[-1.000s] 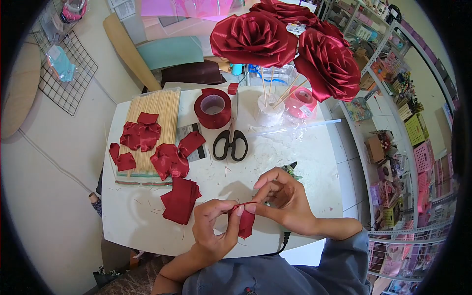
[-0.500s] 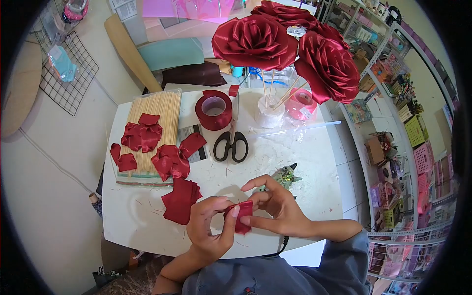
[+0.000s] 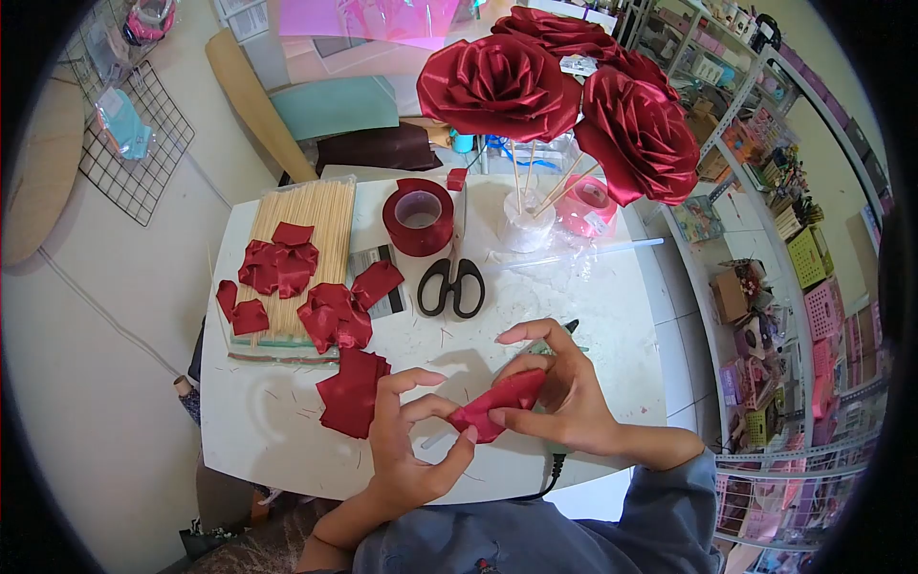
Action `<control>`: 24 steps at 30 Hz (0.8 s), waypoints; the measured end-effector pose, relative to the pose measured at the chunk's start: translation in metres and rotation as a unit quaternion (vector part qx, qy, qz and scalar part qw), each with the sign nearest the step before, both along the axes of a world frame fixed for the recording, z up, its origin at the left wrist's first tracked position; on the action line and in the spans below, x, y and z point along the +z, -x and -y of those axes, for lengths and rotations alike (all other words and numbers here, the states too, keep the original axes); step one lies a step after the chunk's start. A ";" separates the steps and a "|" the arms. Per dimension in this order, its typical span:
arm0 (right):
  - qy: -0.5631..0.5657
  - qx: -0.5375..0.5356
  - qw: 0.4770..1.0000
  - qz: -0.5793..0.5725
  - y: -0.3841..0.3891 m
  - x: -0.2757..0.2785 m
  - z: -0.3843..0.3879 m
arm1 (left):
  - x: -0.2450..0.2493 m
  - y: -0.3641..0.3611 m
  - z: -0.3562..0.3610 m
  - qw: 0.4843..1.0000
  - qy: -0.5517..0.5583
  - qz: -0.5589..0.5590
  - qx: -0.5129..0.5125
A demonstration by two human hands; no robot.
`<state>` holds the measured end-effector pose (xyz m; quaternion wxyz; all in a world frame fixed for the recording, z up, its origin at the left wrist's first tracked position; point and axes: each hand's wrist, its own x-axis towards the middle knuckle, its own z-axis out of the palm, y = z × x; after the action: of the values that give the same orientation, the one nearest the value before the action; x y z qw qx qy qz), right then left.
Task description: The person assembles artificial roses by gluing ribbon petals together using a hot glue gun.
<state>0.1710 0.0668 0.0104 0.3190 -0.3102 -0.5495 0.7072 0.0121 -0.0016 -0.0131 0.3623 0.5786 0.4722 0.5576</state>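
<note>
"Over the white table (image 3: 287, 450), near its front edge, where's the red satin piece (image 3: 505, 397)?"

"Between both hands: the right hand (image 3: 572, 407) pinches it, thumb in front; the left hand (image 3: 409, 435) nips its other end, forefinger lifted clear."

"Which step is this?"

"Folding or shaping one piece, I judge."

"And the next move calls for?"

"Probably a firm right pinch and light left fingertips, keeping the fold even."

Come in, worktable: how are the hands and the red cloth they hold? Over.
Left hand, right hand: both pinching the red cloth. Cloth spans between them. Scissors lie apart; nothing seen blocking.
</note>
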 end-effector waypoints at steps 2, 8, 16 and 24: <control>0.004 -0.003 1.000 -0.026 0.000 -0.001 0.000 | 0.005 0.000 -0.001 1.000 0.022 0.009 -0.018; -0.014 0.011 0.998 -0.059 -0.003 -0.003 -0.005 | 0.004 0.000 -0.001 0.992 0.090 0.056 -0.067; -0.049 -0.029 0.996 -0.069 -0.007 -0.002 -0.005 | 0.007 0.000 -0.001 0.988 0.122 0.072 -0.066; -0.114 -0.011 0.993 -0.023 -0.008 -0.003 -0.006 | 0.013 0.001 -0.002 0.963 0.161 0.171 -0.135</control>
<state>0.1785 0.0728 0.0079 0.3724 -0.2610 -0.6154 0.6438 0.0110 0.0001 -0.0002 0.5980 0.4673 0.4038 0.5110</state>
